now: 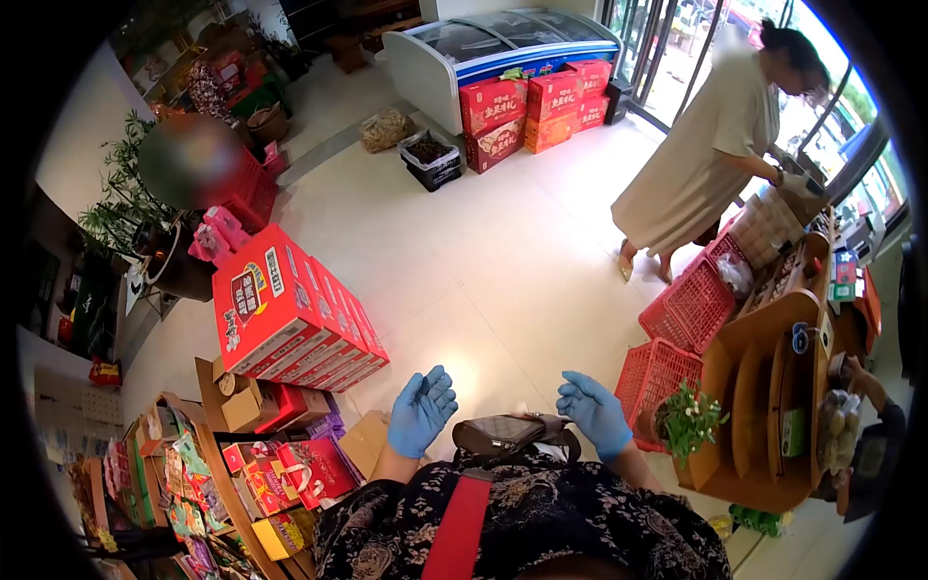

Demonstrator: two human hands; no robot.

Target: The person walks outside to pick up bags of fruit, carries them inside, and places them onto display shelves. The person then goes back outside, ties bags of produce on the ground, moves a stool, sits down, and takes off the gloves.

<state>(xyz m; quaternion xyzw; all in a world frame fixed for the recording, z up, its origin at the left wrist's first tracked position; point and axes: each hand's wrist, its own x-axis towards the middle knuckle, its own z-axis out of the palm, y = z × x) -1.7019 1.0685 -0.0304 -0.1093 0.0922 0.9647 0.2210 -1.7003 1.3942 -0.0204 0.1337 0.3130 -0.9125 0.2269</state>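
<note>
Brown bag (503, 432) at the wearer's waist, our landmark. Left hand (422, 414) just left of it, right hand (594, 418) just right; both gloved in blue, fingers loosely curled, grasping nothing. Beyond the bag to the left, we note stacked red cartons (290, 314); to its right, past the right hand, a red basket (640, 375). We judge the bag light, supple, slightly slippery, hardly fragile; best held by its top edge.
</note>
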